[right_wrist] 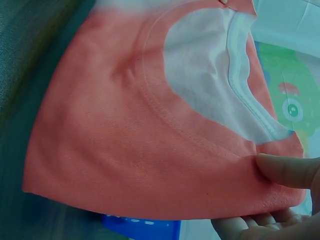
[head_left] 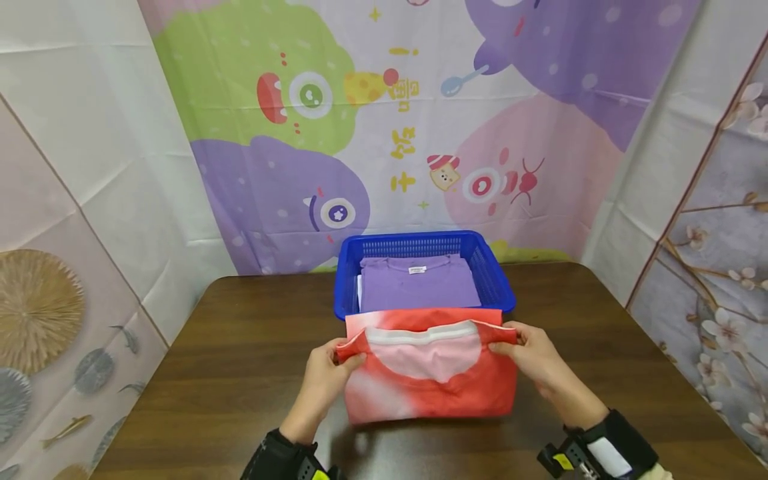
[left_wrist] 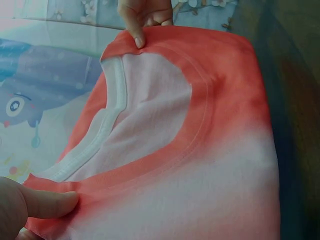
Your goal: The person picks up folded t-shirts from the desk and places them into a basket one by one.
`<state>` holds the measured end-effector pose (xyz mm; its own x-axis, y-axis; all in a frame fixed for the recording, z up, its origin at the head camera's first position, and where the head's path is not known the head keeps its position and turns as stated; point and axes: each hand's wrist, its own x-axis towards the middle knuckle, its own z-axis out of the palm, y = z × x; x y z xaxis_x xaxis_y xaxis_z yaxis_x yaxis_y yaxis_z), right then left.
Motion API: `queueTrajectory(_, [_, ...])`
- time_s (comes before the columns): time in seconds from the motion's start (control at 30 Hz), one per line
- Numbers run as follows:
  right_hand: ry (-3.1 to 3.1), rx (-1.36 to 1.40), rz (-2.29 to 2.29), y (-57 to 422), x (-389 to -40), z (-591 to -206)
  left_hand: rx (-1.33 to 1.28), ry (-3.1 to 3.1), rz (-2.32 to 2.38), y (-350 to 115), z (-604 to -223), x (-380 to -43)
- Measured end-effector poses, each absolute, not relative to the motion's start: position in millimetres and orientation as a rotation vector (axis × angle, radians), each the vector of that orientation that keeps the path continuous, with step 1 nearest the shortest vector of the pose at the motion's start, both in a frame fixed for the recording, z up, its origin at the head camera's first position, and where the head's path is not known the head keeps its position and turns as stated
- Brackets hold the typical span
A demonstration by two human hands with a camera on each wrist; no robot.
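Note:
A folded red and pink tie-dye shirt [head_left: 429, 380] with a white collar band is held up off the brown table [head_left: 240, 373], just in front of a blue basket [head_left: 498, 280]. My left hand [head_left: 327, 373] pinches the shirt's left top corner, thumb on the front [left_wrist: 47, 204]. My right hand [head_left: 531, 353] pinches the right top corner, thumb on top [right_wrist: 287, 170] and fingers under the fabric. The shirt [left_wrist: 200, 150] fills both wrist views [right_wrist: 140, 140]. A folded purple shirt [head_left: 417, 283] lies in the basket.
The basket stands at the table's back middle, against a cartoon-printed backdrop [head_left: 384, 120]. Patterned panels stand at the left [head_left: 54, 280] and right [head_left: 714, 253]. Bare wood lies on both sides of the basket and the hands.

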<state>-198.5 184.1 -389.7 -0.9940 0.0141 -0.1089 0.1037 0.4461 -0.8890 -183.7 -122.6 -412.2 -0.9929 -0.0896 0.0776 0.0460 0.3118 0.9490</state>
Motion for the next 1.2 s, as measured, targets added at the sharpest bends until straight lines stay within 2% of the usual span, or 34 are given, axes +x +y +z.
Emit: queueTrajectory(1.2, [2.831,0.004,-1.589,186.4,-226.9,-324.8,-0.027,-2.361,-1.663,-115.0,-353.6,-221.5])
